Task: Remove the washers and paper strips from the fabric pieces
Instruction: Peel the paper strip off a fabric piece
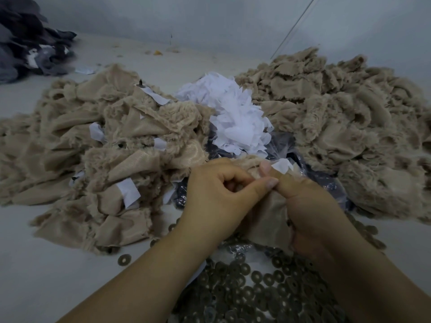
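Both hands work one beige plush fabric piece (268,220) just above a heap of dark metal washers (256,290). My left hand (219,194) pinches the piece's upper edge between thumb and curled fingers. My right hand (310,206) grips the fabric from the right, thumb pointing up. A white paper strip (283,165) sticks out of the fabric just above my right thumb. No washer shows on the held piece. A pile of beige fabric pieces (105,164) with paper strips still in them lies to the left.
A second beige fabric pile (349,127) lies on the right. A heap of loose white paper strips (235,120) sits between the piles on dark plastic sheeting (326,183). Dark grey cloth (28,43) is bunched at the far left. A single washer (124,260) lies on the pale surface.
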Motion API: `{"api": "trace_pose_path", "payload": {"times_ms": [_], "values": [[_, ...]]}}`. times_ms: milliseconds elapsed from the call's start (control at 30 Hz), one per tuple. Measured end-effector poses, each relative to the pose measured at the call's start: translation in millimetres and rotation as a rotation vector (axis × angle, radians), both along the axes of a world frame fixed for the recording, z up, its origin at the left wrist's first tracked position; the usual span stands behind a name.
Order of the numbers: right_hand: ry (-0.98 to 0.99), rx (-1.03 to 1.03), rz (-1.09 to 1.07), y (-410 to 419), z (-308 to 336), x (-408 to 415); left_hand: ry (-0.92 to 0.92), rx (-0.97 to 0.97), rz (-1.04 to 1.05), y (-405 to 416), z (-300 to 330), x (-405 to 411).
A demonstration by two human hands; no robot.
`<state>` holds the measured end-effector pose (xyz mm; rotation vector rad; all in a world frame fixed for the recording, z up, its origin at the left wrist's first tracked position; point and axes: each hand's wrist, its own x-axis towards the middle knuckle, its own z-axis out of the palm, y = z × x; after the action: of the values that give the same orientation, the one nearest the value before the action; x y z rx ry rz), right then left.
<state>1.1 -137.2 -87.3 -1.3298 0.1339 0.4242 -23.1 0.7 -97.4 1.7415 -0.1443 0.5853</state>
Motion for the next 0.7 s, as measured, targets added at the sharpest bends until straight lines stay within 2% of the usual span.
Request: {"api": "trace_pose_path", "payload": {"times_ms": [100, 333, 533, 700], "values": [[-0.029, 0.033, -0.022, 1, 1, -2, 0.14, -0.148, -0.078, -1, -1, 0], [0.016, 0.166, 0.021, 3, 1, 0, 0.28, -0.438, -0.171, 3, 1, 1], [0.17, 0.247, 0.146, -2, 7, 3, 0.272, -0.385, -0.17, 11, 2, 5], [0.177, 0.265, 0.134, -1, 10, 2, 0.28, -0.365, -0.161, 14, -1, 8]]}}
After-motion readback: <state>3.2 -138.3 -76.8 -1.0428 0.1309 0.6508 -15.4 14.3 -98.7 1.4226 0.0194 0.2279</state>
